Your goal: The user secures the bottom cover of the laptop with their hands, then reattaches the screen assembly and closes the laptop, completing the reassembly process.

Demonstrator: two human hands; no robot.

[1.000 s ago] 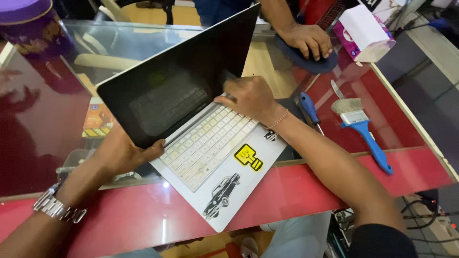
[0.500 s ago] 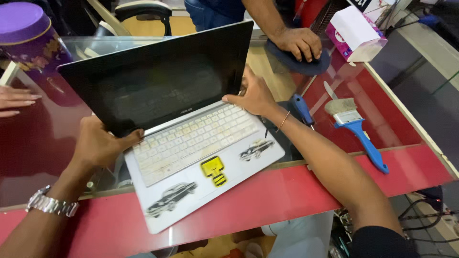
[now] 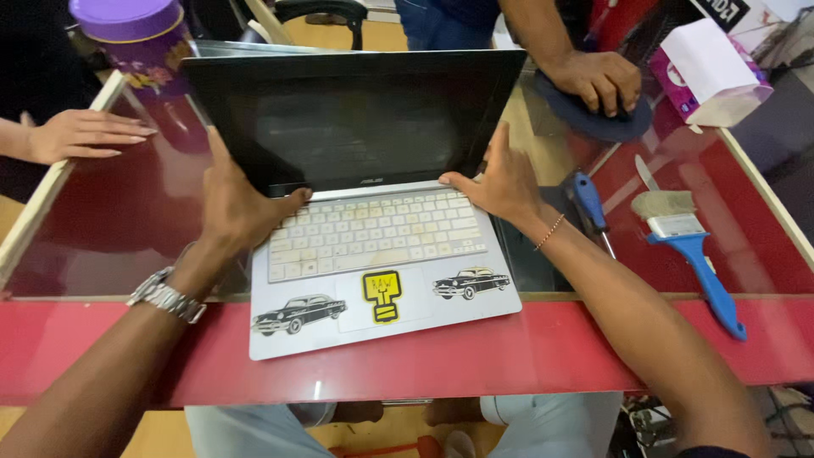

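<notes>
A silver laptop (image 3: pixel 381 297) with a dark screen, pale keys and three stickers on its palm rest lies open on the red glass counter (image 3: pixel 509 356). My left hand (image 3: pixel 233 208) grips the laptop's left side at the hinge, thumb on the keyboard corner. On the right side, my right hand (image 3: pixel 500 182) holds the screen edge and hinge, thumb on the keyboard's upper right corner. A metal watch sits on my left wrist and a thin bracelet on my right.
A blue-handled paintbrush (image 3: pixel 691 254) and a blue screwdriver (image 3: pixel 591 203) lie right of the laptop. Another person's hand (image 3: pixel 598 80) rests on a dark pad at the back right; a third person's hand (image 3: pixel 76 136) lies at the left. A purple tin (image 3: pixel 140 42) and a tissue box (image 3: pixel 708 72) stand behind.
The laptop has been turned from a slanted position to square in front of me. Both hands moved with it and now hold its two sides.
</notes>
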